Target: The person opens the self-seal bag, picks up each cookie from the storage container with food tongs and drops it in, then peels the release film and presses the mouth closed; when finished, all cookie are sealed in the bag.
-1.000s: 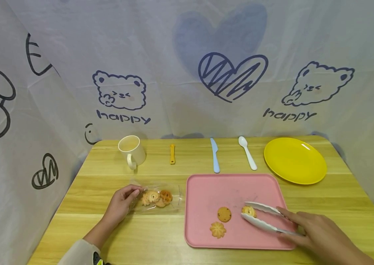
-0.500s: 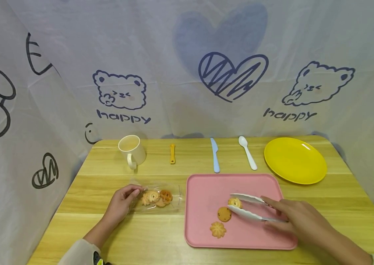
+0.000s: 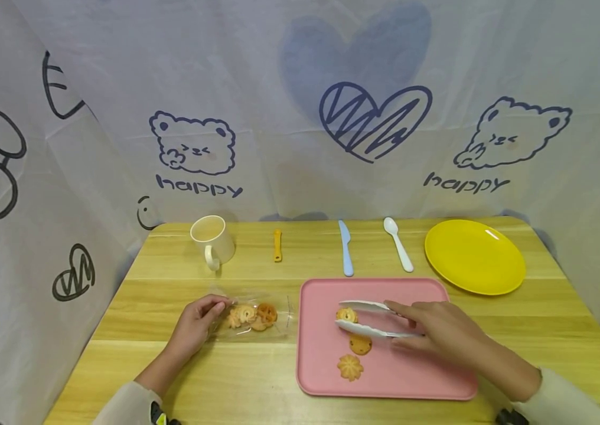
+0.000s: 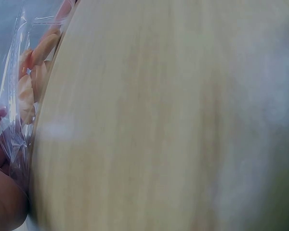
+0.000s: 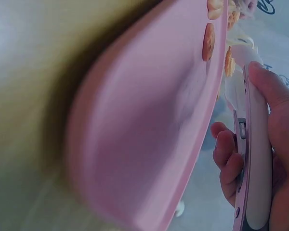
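My left hand (image 3: 196, 321) pinches the open end of a clear plastic bag (image 3: 285, 319), which lies on the table with several cookies (image 3: 247, 314) inside. Over the pink tray (image 3: 438, 378), my right hand (image 3: 433, 327) grips a pair of white tongs (image 3: 369, 330). A swirl cookie (image 3: 347, 314) is between the tong tips, near the tray's left side. Just below it, a round cookie (image 3: 361, 345) is partly covered by the lower tong arm. A flower-shaped cookie (image 3: 350, 367) lies nearest the tray's front. In the right wrist view the fingers wrap round the tong handles (image 5: 257, 159).
Along the back of the wooden table (image 3: 247, 372) stand a cream mug (image 3: 215, 242), a small orange handle-like piece (image 3: 277, 246), a light blue knife (image 3: 345, 248) and a white spoon (image 3: 398, 245). A yellow plate (image 3: 474, 257) is at the back right. A printed cloth hangs behind.
My right hand has moved left across the tray, carrying the swirl cookie in the tongs past the round cookie. My left hand and the bag have stayed put.
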`<state>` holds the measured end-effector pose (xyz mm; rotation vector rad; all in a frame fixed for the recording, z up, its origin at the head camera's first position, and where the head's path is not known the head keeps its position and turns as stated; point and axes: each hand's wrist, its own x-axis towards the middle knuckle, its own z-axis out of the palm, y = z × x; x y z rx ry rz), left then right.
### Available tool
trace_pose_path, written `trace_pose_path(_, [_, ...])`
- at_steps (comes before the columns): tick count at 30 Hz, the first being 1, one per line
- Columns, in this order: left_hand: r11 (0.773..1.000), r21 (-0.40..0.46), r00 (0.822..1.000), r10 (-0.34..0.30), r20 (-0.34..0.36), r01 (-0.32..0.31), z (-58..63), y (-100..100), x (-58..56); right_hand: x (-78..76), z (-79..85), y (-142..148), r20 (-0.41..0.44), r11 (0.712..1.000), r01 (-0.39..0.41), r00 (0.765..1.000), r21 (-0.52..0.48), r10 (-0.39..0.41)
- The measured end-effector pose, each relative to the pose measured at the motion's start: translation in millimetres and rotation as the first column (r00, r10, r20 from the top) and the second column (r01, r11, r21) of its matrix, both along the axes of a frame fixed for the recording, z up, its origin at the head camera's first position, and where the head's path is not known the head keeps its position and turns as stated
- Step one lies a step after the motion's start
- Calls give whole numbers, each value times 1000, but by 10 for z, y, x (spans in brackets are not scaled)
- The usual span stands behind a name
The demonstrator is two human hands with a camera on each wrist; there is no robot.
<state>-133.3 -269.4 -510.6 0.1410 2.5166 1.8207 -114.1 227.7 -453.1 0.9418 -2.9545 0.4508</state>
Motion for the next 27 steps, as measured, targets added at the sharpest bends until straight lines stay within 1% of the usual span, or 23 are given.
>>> trace_pose_path(6, [1000,1,1000,-1,-5,1,-5,-1,-2,-114,4,-223,-18,997,-72,997,-26,72])
trace_pose_path(9, [1000,4,1000,-3,-5,3,-7,-1,-3,-163,6,-349,-8,995,-92,996,-27,91])
trace_pose_path(16, [1000,2,1000,-1,-1,1,-15,-5,-4,-266,10,-643,48,994,-111,993,-9,111])
trace_pose_path(22, [1000,-3,1000,3,0,-3,-9,1,-4,-362,-29,-879,33,991,-127,992,48,125])
trace_pose_path(27, [1000,-12,1000,11,9,-11,5,8,-4,-429,-42,-1054,26,988,-142,990,65,140])
